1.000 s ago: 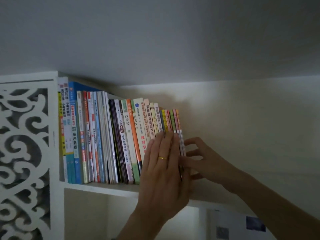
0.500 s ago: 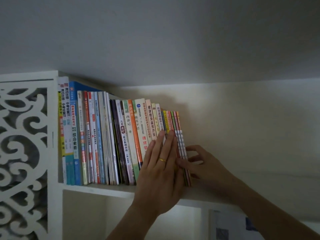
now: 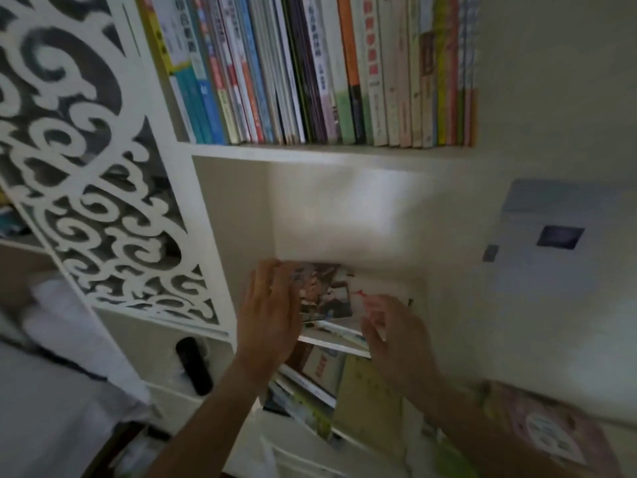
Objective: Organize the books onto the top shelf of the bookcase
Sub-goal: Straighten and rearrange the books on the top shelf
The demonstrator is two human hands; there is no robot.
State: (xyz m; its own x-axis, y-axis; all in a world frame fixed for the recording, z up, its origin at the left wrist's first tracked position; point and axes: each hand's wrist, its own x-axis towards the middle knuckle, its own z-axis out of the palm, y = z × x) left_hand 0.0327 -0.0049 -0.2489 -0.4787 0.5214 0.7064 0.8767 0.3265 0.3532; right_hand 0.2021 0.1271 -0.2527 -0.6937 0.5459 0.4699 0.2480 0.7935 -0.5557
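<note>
A tight row of upright books (image 3: 327,81) stands on the white top shelf (image 3: 310,151) of the bookcase, at the top of the view. One compartment lower, a small stack of books (image 3: 327,298) lies flat. My left hand (image 3: 269,312) rests against the stack's left side with straight fingers. My right hand (image 3: 400,339) is at the stack's right end, its loosely bent fingertips touching a white cover (image 3: 386,288). Motion blur hides whether they grip it.
A white carved scroll panel (image 3: 86,167) forms the bookcase's left side. More books (image 3: 327,391) lie tilted in the compartment below the stack. A dark oblong object (image 3: 194,365) stands lower left. A pink-covered book (image 3: 544,429) lies at lower right, below a grey sheet (image 3: 558,243) on the wall.
Both hands have left the upright row on the top shelf and dropped to the flat stack one compartment lower. The view has tilted down with them.
</note>
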